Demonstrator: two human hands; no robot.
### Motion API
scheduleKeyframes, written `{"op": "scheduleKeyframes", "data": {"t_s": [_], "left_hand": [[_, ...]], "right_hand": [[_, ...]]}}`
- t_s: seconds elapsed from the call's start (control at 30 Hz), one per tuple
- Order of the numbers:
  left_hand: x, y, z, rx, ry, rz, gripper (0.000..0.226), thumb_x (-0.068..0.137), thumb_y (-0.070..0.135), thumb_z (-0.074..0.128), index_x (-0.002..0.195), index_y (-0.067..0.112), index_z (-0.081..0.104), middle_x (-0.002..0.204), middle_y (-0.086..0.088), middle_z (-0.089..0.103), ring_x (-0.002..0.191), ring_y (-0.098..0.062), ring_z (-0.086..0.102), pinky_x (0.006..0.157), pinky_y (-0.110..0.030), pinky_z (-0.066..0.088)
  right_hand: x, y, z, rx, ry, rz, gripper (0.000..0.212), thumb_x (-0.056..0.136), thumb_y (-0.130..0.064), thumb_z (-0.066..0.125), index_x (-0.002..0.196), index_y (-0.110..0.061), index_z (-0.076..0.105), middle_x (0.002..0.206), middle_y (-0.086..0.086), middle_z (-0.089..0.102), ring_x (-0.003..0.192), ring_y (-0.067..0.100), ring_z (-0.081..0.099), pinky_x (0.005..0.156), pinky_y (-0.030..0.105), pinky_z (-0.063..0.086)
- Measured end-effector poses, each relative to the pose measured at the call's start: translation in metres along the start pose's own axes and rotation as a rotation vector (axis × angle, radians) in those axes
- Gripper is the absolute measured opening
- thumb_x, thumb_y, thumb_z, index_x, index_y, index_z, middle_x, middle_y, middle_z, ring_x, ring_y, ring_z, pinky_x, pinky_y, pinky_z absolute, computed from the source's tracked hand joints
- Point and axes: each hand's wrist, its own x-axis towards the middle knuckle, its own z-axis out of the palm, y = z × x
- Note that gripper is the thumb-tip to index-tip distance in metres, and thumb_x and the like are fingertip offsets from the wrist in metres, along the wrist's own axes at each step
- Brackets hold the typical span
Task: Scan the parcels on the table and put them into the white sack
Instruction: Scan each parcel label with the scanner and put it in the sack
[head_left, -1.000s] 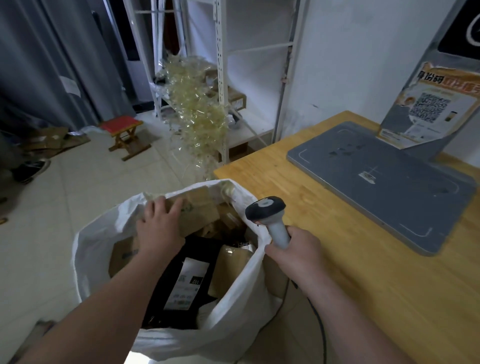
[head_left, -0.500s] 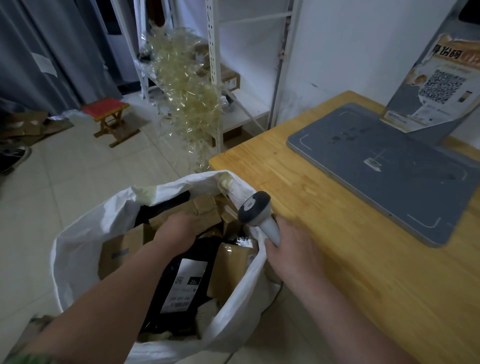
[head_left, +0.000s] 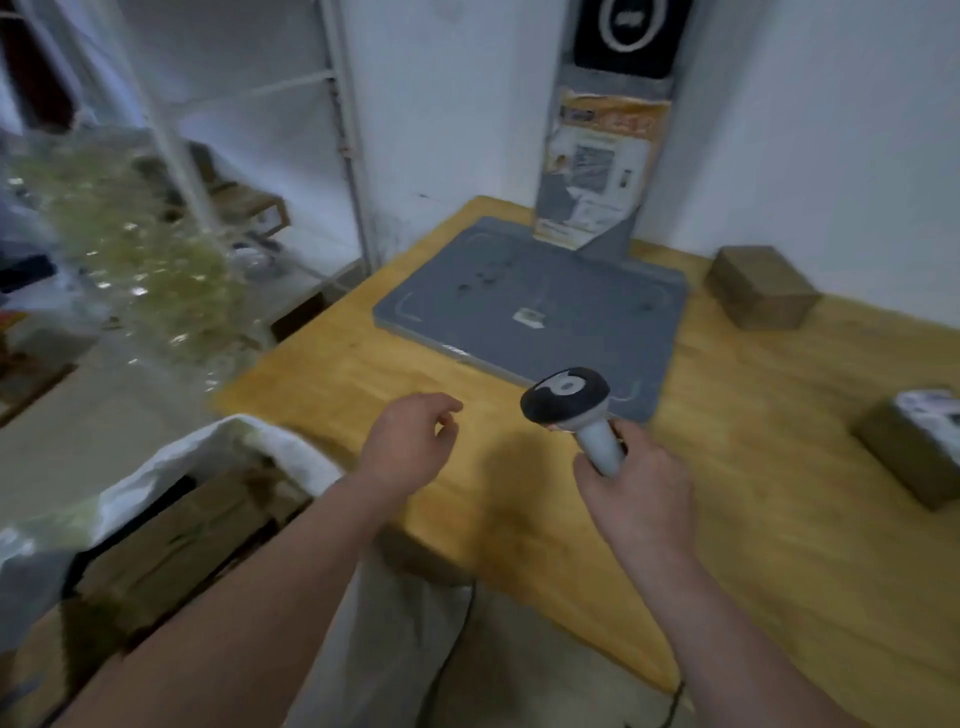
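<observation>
My right hand grips the white handle of a barcode scanner with a black head, held over the wooden table. My left hand hovers empty above the table's near corner, fingers loosely curled. The white sack stands at the lower left beside the table, with brown cardboard parcels inside it. Two brown parcels lie on the table: one at the back near the wall, another with a white label at the right edge of view.
A grey flat scale platform with an upright post and poster takes up the back of the table. A white metal shelf rack and a bunch of clear yellowish wrapping stand to the left. The frame is motion-blurred.
My left hand has come out of the sack and moved right over the table. The view has swung right, bringing two parcels on the table into sight. My right hand holds the scanner throughout.
</observation>
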Motion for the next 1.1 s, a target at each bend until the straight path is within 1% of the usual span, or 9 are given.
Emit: {"op": "scheduleKeyframes", "data": {"t_s": [0.1, 0.2, 0.3, 0.43, 0.6, 0.67, 0.83, 0.97, 1.1], "left_hand": [[0.023, 0.070, 0.041, -0.003, -0.084, 0.132, 0.031, 0.095, 0.017, 0.055, 0.124, 0.017, 0.064, 0.115, 0.000, 0.068, 0.106, -0.015, 0.061, 0.092, -0.023, 0.044], [0.039, 0.141, 0.087, 0.003, -0.177, 0.243, 0.031, 0.096, 0.018, 0.052, 0.125, 0.017, 0.064, 0.119, 0.001, 0.067, 0.109, -0.015, 0.061, 0.094, -0.026, 0.046], [0.050, 0.206, 0.136, -0.021, -0.276, 0.319, 0.030, 0.096, 0.017, 0.051, 0.123, 0.018, 0.064, 0.119, 0.001, 0.067, 0.108, -0.016, 0.061, 0.093, -0.030, 0.049], [0.060, 0.286, 0.200, -0.009, -0.379, 0.379, 0.030, 0.095, 0.019, 0.052, 0.122, 0.020, 0.065, 0.116, 0.001, 0.066, 0.103, -0.017, 0.062, 0.088, -0.030, 0.050], [0.072, 0.367, 0.264, 0.081, -0.491, 0.451, 0.043, 0.094, 0.025, 0.056, 0.137, 0.023, 0.051, 0.134, -0.002, 0.050, 0.119, -0.019, 0.051, 0.098, -0.029, 0.042], [0.078, 0.394, 0.284, 0.110, -0.528, 0.445, 0.049, 0.093, 0.027, 0.056, 0.140, 0.024, 0.045, 0.139, -0.004, 0.042, 0.126, -0.020, 0.045, 0.101, -0.032, 0.042], [0.090, 0.440, 0.323, 0.229, -0.526, 0.459, 0.071, 0.089, 0.032, 0.063, 0.150, 0.025, 0.027, 0.152, -0.004, 0.020, 0.138, -0.027, 0.023, 0.104, -0.040, 0.038], [0.106, 0.457, 0.344, 0.433, -0.538, 0.561, 0.083, 0.090, 0.028, 0.062, 0.154, 0.028, 0.010, 0.161, -0.002, 0.002, 0.147, -0.030, 0.000, 0.111, -0.044, 0.029], [0.125, 0.467, 0.361, 0.635, -0.479, 0.644, 0.083, 0.090, 0.028, 0.059, 0.153, 0.032, 0.005, 0.161, -0.003, -0.005, 0.146, -0.039, -0.006, 0.116, -0.053, 0.016]], "right_hand": [[0.017, 0.049, -0.042, 0.013, 0.103, 0.129, 0.008, 0.083, -0.023, 0.063, 0.087, -0.023, 0.055, 0.066, -0.006, 0.055, 0.060, 0.017, 0.051, 0.052, 0.030, 0.034], [0.029, 0.100, -0.088, 0.033, 0.196, 0.255, 0.010, 0.084, -0.021, 0.062, 0.079, -0.022, 0.053, 0.064, -0.005, 0.054, 0.056, 0.015, 0.051, 0.048, 0.028, 0.032], [0.039, 0.151, -0.134, 0.058, 0.269, 0.342, 0.017, 0.085, -0.017, 0.060, 0.073, -0.022, 0.049, 0.064, -0.002, 0.054, 0.054, 0.015, 0.049, 0.047, 0.028, 0.029], [0.051, 0.215, -0.186, 0.023, 0.349, 0.466, 0.015, 0.086, -0.018, 0.058, 0.073, -0.016, 0.051, 0.063, 0.002, 0.055, 0.053, 0.016, 0.048, 0.046, 0.027, 0.028], [0.062, 0.280, -0.229, 0.084, 0.346, 0.554, 0.015, 0.086, -0.025, 0.057, 0.073, -0.023, 0.048, 0.065, 0.000, 0.054, 0.058, 0.019, 0.051, 0.051, 0.029, 0.032], [0.066, 0.300, -0.242, 0.127, 0.328, 0.554, 0.017, 0.085, -0.026, 0.058, 0.074, -0.024, 0.047, 0.065, -0.001, 0.053, 0.058, 0.019, 0.050, 0.051, 0.030, 0.032], [0.076, 0.334, -0.264, 0.294, 0.275, 0.585, 0.010, 0.086, -0.031, 0.062, 0.091, -0.026, 0.055, 0.074, -0.003, 0.057, 0.065, 0.014, 0.055, 0.055, 0.030, 0.038], [0.079, 0.353, -0.272, 0.340, 0.288, 0.592, 0.009, 0.085, -0.027, 0.063, 0.084, -0.023, 0.055, 0.071, 0.000, 0.057, 0.061, 0.015, 0.053, 0.055, 0.031, 0.041], [0.081, 0.368, -0.275, 0.333, 0.301, 0.603, 0.011, 0.085, -0.025, 0.064, 0.080, -0.020, 0.055, 0.068, 0.000, 0.056, 0.060, 0.016, 0.052, 0.056, 0.033, 0.042]]}}
